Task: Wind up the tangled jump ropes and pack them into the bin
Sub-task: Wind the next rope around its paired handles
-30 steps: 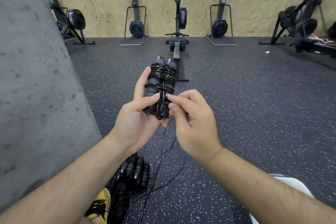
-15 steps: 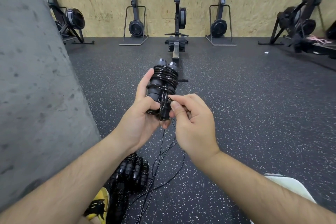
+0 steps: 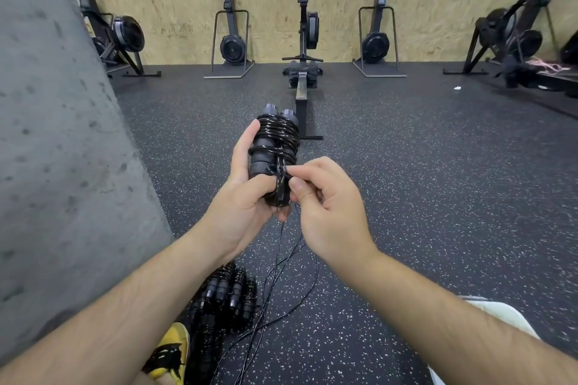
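A black jump rope (image 3: 275, 147) is wound round its two upright handles in front of me. My left hand (image 3: 244, 200) grips the handles from the left, thumb across the lower part. My right hand (image 3: 325, 206) pinches the cord at the bundle's lower front with thumb and forefinger. Loose black cords (image 3: 275, 284) hang from the bundle down to the floor. A pile of several wound black jump ropes (image 3: 225, 294) lies on the floor below my left forearm. A white bin edge (image 3: 500, 312) shows at the lower right, mostly hidden by my right forearm.
A grey concrete wall (image 3: 62, 141) stands close on the left. A yellow and black shoe (image 3: 169, 353) is at the bottom. A rowing machine (image 3: 303, 72) stretches ahead on the speckled rubber floor; other machines line the plywood back wall.
My right hand's fingers have worked the cord lower against the bundle's front. The bundle has sunk slightly. My left hand keeps the same grip.
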### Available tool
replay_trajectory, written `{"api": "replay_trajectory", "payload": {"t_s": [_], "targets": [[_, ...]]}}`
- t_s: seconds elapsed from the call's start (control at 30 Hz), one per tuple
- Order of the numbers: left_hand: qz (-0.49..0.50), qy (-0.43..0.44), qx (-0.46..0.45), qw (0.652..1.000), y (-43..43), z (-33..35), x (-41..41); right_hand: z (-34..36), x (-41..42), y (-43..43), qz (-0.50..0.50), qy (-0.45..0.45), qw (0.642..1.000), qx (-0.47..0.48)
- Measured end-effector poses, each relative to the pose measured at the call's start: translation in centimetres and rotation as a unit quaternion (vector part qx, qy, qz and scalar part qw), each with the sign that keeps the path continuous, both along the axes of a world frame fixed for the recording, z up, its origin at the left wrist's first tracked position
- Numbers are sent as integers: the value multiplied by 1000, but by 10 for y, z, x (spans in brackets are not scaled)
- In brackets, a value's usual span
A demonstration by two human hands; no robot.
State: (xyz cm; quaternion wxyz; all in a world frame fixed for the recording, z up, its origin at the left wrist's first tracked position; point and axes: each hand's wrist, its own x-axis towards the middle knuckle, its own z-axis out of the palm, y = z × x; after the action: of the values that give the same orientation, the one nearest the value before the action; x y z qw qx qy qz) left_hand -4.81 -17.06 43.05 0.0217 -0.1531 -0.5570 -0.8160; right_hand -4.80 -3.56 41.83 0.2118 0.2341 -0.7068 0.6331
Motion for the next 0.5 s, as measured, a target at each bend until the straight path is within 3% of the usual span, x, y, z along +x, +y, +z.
{"api": "replay_trajectory", "payload": {"t_s": [0.13,0.27,0.4,0.5], "targets": [[-6,10,-7,1000,-1,0,0,0,4,-1,-29,33,999,26],[-43,-2,46,998,4,2,2,4,3,-3,-76,24,997,9],[-25,-3,44,999,4,4,-2,9,4,-2,-61,14,998,-9],[-1,-4,43,999,2,4,-6,10,3,0,-44,36,998,34]]}}
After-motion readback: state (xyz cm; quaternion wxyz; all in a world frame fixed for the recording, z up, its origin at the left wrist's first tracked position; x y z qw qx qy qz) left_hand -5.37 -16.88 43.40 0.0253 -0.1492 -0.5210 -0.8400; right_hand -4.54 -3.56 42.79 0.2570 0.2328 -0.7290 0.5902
